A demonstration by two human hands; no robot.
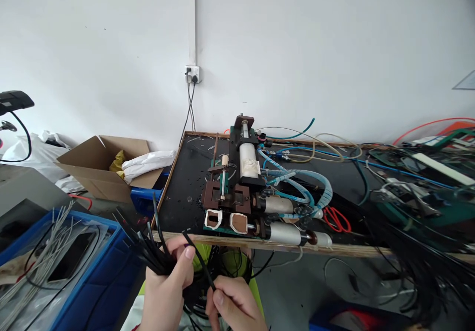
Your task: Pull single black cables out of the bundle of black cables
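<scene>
Holding a black strand (pixel 202 263) just in front of the surface (pixel 178 192), you worked with both hands above your lap. The step in hand appeared to be the handling of that one strand, set apart from the bundle (pixel 146 249) beside it. The next move, by that reading, called for a steady pinch on the strand's lower part and a firm hold on the bundle, so that the loose ends would not splay or slip.

Your left hand (pixel 166 279) rose from the bottom of the view, thumb uppermost and slanting toward the strand. Its grip was closed around the bundle, whose ends fanned up and to the left. The strand's upper end lay at the left thumb and forefinger; whether they pressed on it, you could not tell from this angle.

Your right hand (pixel 233 299) sat lower, reaching in from the lower right, fingers curled. Its grip was pinched on the strand between thumb and forefinger. The strand slanted between the two hands, its upper end leaning left. Neither hand touched the machine (pixel 248 160), which stood beyond them on the surface. To your left, a blue bin (pixel 107 271) held pale wires (pixel 40 257).
</scene>
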